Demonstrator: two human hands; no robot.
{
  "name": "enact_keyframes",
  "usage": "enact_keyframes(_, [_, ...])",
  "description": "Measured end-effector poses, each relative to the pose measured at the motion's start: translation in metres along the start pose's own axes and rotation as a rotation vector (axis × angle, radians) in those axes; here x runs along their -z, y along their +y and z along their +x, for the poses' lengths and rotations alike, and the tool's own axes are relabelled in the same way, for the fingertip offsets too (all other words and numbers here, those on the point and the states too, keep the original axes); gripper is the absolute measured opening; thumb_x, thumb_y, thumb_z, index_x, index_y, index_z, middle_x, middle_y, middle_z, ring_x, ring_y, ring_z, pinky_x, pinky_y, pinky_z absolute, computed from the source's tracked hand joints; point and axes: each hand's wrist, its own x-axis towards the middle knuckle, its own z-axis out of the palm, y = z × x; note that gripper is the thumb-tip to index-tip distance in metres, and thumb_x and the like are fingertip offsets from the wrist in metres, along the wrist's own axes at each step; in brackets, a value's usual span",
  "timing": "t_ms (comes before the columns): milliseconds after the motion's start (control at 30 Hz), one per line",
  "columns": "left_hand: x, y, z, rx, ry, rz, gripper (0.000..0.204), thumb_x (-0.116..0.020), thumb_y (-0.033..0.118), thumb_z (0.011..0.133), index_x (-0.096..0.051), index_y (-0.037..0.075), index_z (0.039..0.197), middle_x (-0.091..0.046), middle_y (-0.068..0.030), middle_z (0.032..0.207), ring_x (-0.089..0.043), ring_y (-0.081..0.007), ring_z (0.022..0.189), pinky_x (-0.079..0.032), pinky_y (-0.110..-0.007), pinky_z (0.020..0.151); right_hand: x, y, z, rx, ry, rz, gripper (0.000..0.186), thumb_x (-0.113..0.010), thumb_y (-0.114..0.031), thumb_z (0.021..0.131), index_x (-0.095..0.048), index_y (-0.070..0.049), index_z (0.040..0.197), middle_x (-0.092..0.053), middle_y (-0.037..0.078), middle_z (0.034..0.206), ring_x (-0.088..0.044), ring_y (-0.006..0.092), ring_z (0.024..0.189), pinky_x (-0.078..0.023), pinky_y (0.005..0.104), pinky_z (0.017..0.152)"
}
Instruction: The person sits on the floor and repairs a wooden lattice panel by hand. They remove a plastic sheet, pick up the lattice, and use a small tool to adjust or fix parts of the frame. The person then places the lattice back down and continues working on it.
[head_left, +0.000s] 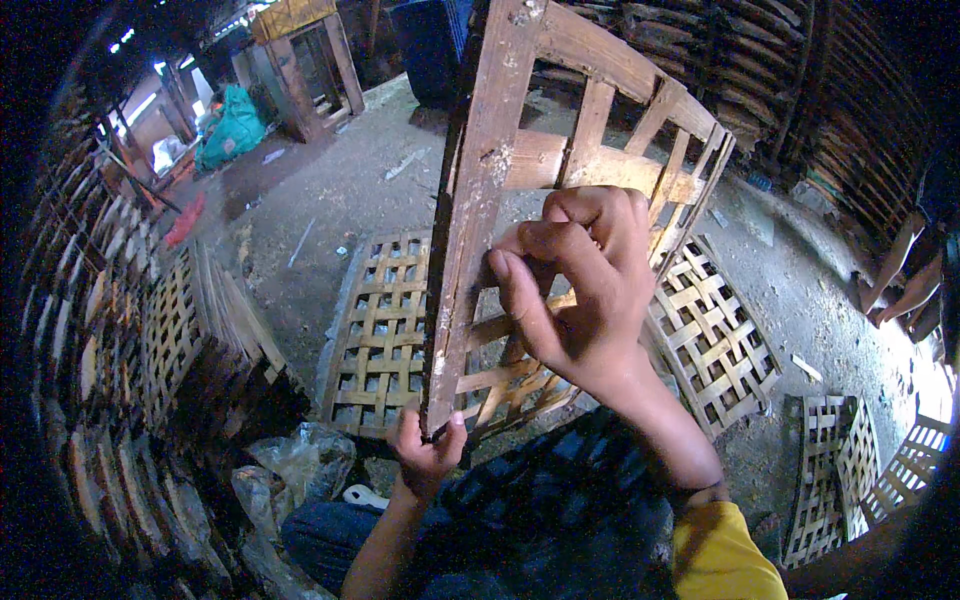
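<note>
A wooden lattice panel point(478, 190) stands on edge, tilted up before me, with a thick brown side rail and thinner crossing slats. My left hand point(428, 452) is closed around the rail's lower end, thumb on one side and fingers on the other. My right hand point(590, 280) is raised beside the rail, over the panel's slats. Its fingers are curled and the thumb tip lies close to the rail; what they hold, if anything, is hidden.
Woven lattice panels lie on the floor at the left point(385, 330) and right point(715, 335). More lattice panels point(830, 470) are at the lower right. Stacked slats point(235, 310) and a clear plastic bag point(310, 460) are at left. Another person's limbs point(905, 275) show far right.
</note>
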Motion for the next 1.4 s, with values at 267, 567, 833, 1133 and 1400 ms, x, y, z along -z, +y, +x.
enact_keyframes(267, [0.001,-0.007,-0.002,0.017,-0.022,0.044,0.033,-0.081,0.022,0.079,-0.061,0.001,0.094,-0.063,-0.0134,0.073,-0.063,-0.0318,0.063,-0.051,-0.041,0.059,0.023,0.035,-0.004,-0.044,0.124,0.005,0.011,-0.057,-0.012,0.088,-0.059,-0.001,0.089,-0.059,0.018,0.094,-0.057,0.0363,0.085,-0.046,0.0434,0.077])
enact_keyframes(567, [0.003,-0.039,-0.006,0.023,0.032,0.049,0.03,-0.079,0.02,0.081,-0.056,0.003,0.088,-0.058,-0.0118,0.067,-0.058,-0.027,0.057,-0.046,-0.04,0.053,0.049,0.075,0.007,-0.162,0.277,-0.351,0.024,-0.08,-0.01,0.084,-0.068,-0.005,0.104,-0.064,0.01,0.107,-0.06,0.0247,0.09,-0.048,0.0335,0.074])
enact_keyframes(833, [0.003,-0.013,0.01,0.041,0.042,0.05,0.028,-0.076,0.02,0.086,-0.054,0.003,0.088,-0.058,-0.0121,0.065,-0.059,-0.0257,0.057,-0.047,-0.039,0.054,0.014,0.04,0.038,-0.17,-0.107,-0.095,0.016,-0.074,-0.005,0.082,-0.071,-0.005,0.098,-0.067,0.013,0.095,-0.066,0.0327,0.089,-0.052,0.039,0.078])
enact_keyframes(1133, [-0.003,-0.021,0.006,0.106,0.075,0.003,0.028,-0.076,0.02,0.084,-0.055,0.003,0.089,-0.057,-0.0127,0.065,-0.06,-0.0317,0.057,-0.047,-0.039,0.054,0.0,0.044,-0.004,-0.266,-0.3,0.1,0.025,-0.075,-0.009,0.088,-0.073,-0.006,0.112,-0.066,0.013,0.092,-0.069,0.0314,0.083,-0.054,0.039,0.073])
enact_keyframes(1400, [0.004,-0.025,-0.001,0.087,0.071,0.073,0.03,-0.077,0.022,0.083,-0.054,0.002,0.085,-0.057,-0.0127,0.066,-0.058,-0.0308,0.057,-0.048,-0.04,0.055,-0.005,0.046,0.004,-0.457,-0.56,0.203,0.023,-0.066,-0.013,0.099,-0.068,0.0,0.117,-0.076,0.013,0.091,-0.072,0.0194,0.081,-0.055,0.0318,0.077])
